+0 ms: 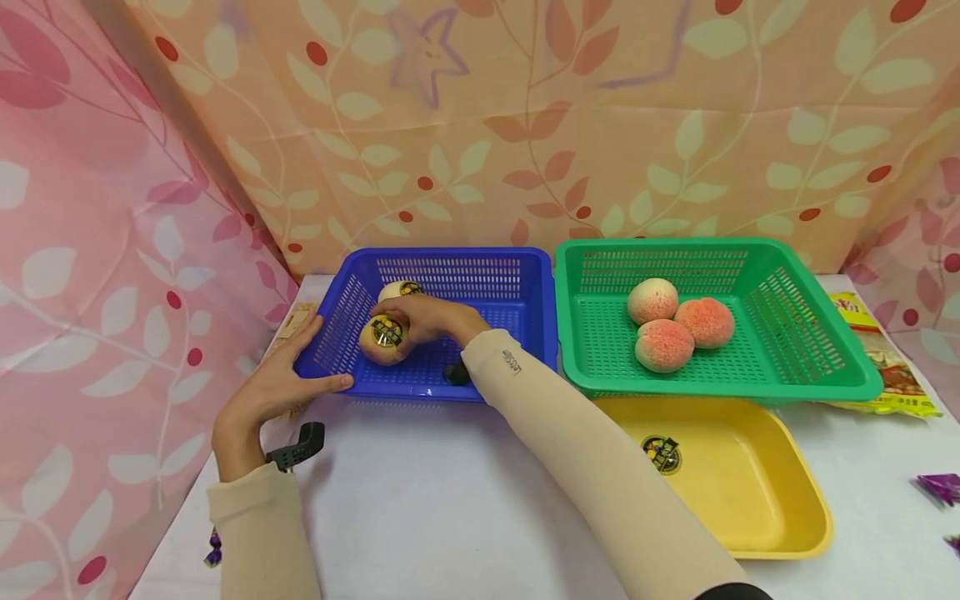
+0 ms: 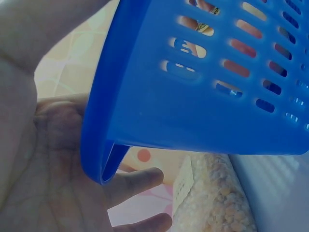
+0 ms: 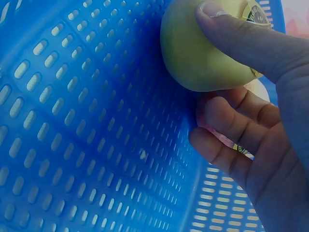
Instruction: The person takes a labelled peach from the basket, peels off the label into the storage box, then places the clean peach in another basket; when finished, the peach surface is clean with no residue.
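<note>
My right hand (image 1: 429, 318) is inside the blue basket (image 1: 444, 390) and grips a round fruit (image 1: 384, 340), pale yellow with a pink blush and a black-and-gold sticker. In the right wrist view the thumb lies over this fruit (image 3: 193, 53) and the fingers curl below it. Another stickered fruit (image 1: 397, 290) sits just behind, partly hidden by the hand. My left hand (image 1: 273, 383) rests against the basket's front left corner, thumb on the front rim, other fingers extended along the left side. In the left wrist view its palm (image 2: 58, 164) touches the blue rim.
To the right, a green basket (image 1: 720, 387) holds three fuzzy peaches (image 1: 664, 345). A yellow basin (image 1: 738, 492) with a sticker inside stands before it. Food packets lie beside both baskets, including a yellow one (image 1: 892, 367). Purple-wrapped pieces (image 1: 939, 488) lie far right. Patterned curtains surround the table.
</note>
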Demonstrator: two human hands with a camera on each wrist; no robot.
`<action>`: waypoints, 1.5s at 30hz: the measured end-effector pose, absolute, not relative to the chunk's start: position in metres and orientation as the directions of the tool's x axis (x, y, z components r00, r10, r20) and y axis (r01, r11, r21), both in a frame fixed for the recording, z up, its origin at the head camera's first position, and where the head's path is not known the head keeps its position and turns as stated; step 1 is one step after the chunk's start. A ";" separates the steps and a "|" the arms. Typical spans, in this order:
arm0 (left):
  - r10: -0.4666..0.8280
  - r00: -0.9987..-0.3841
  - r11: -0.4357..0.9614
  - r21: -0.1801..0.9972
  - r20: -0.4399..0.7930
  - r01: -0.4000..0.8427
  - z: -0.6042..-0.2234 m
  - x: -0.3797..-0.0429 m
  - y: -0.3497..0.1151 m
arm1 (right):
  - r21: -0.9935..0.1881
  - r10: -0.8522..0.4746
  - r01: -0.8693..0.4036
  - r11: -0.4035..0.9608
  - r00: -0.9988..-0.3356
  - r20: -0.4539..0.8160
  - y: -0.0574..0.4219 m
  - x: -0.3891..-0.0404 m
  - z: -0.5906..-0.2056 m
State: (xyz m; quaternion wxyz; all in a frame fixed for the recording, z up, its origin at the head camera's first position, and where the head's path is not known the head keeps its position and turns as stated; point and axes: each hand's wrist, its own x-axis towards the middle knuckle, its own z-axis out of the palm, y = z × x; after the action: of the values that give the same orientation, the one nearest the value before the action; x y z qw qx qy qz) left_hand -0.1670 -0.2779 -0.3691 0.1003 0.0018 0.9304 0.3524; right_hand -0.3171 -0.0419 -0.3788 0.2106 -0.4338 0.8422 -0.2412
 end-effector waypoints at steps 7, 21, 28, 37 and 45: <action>0.087 -0.984 0.748 0.663 -0.158 -0.041 -0.370 -0.168 -0.275 | -0.585 -0.824 -0.618 0.525 -0.540 -0.170 -0.036 -0.318 -0.374; 0.088 -0.984 0.751 0.659 -0.156 -0.037 -0.370 -0.167 -0.276 | -0.505 -0.848 -0.705 0.498 -0.519 -0.110 0.018 -0.305 -0.289; 0.089 -0.981 0.748 0.661 -0.172 -0.048 -0.370 -0.168 -0.276 | -0.473 -0.899 -0.784 0.402 -0.436 -0.041 0.060 -0.275 -0.259; 0.064 -0.979 0.752 0.654 -0.195 -0.081 -0.366 -0.166 -0.287 | -0.409 -0.949 -0.868 0.281 -0.315 0.016 0.088 -0.227 -0.258; 0.087 -0.993 0.741 0.672 -0.073 0.015 -0.355 -0.161 -0.284 | -0.319 -0.948 -0.898 0.303 -0.318 -0.003 0.107 -0.187 -0.279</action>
State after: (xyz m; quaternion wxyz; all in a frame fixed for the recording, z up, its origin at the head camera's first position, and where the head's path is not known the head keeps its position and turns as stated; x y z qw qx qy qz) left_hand -0.1608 -0.2843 -0.3551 0.0500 0.0276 0.9316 0.3591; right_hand -0.1866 0.1075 -0.2786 0.0957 -0.5759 0.8014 -0.1302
